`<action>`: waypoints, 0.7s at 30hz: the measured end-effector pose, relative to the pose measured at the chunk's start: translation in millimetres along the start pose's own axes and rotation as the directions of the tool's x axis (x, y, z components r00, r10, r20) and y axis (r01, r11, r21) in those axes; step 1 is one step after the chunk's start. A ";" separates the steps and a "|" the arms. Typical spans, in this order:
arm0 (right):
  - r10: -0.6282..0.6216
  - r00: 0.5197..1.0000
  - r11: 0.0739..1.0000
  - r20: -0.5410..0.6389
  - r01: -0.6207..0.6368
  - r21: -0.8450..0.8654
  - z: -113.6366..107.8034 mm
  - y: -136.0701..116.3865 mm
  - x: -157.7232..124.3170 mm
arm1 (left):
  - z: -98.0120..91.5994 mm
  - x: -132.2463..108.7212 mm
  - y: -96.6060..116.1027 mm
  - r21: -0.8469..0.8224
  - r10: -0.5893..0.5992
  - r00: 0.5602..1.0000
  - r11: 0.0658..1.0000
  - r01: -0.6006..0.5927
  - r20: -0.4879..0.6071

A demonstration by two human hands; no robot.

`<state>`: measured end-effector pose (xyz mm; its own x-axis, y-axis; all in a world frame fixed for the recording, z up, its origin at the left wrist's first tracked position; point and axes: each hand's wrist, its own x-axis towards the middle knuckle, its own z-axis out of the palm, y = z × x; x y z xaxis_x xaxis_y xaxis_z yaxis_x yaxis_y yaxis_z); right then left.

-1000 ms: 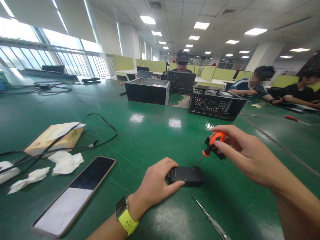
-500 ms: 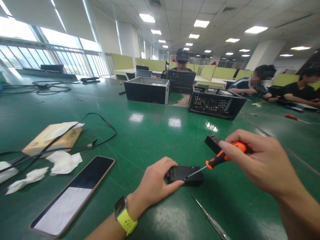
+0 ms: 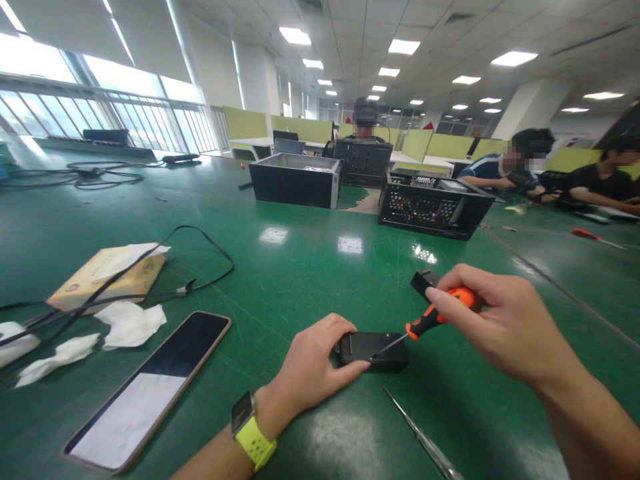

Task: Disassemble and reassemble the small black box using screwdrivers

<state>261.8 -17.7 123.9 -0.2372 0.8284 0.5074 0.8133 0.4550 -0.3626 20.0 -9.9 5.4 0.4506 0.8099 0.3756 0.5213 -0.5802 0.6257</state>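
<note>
On the green table lies a small black rectangular box, its exact kind unclear. My left hand, with a yellow-strapped watch at the wrist, grips the left end of that box between thumb and fingers. An orange-and-black screwdriver is pinched in my right hand. Its shaft slants down to the left, and the tip meets the box's top face close to my left thumb. Behind the right fingers sits another small black part, partly hidden. A slim metal screwdriver rests in front of the box.
A phone, crumpled tissues, a tissue pack and a black cable lie on the left. Open computer cases stand farther back. Another orange screwdriver lies far right. Several people sit beyond.
My right hand and the screwdriver handle have shifted slightly left and down, while the tip stays at the same spot on the box. My left hand keeps its hold.
</note>
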 end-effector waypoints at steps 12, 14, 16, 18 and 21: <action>-0.035 0.999 0.999 -0.003 0.035 0.000 0.2 -2.5 1.6 | 0.0 0.5 0.2 -0.010 0.008 1.000 1.000 -0.008 0.004; -0.045 0.999 0.999 0.008 0.045 0.003 -0.8 -2.9 1.5 | 0.4 0.3 -0.5 -0.009 0.010 1.000 1.000 -0.010 0.008; -0.060 0.998 0.998 0.021 0.059 0.008 -1.8 -3.3 1.3 | 0.6 0.0 -0.8 -0.008 0.009 1.000 1.000 -0.009 0.012; -0.069 0.997 0.998 0.026 0.069 0.011 -2.5 -3.1 1.0 | 0.4 -0.4 -0.7 -0.008 0.006 1.000 1.000 -0.006 0.012; -0.070 0.997 0.997 0.028 0.070 0.015 -2.4 -1.8 0.7 | -0.3 -0.7 -0.3 -0.009 0.001 1.000 1.000 -0.001 0.012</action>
<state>261.5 -18.7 126.8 -0.3084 0.8030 0.5099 0.7866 0.5167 -0.3380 19.3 -10.3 5.1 0.4602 0.8079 0.3680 0.5143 -0.5805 0.6313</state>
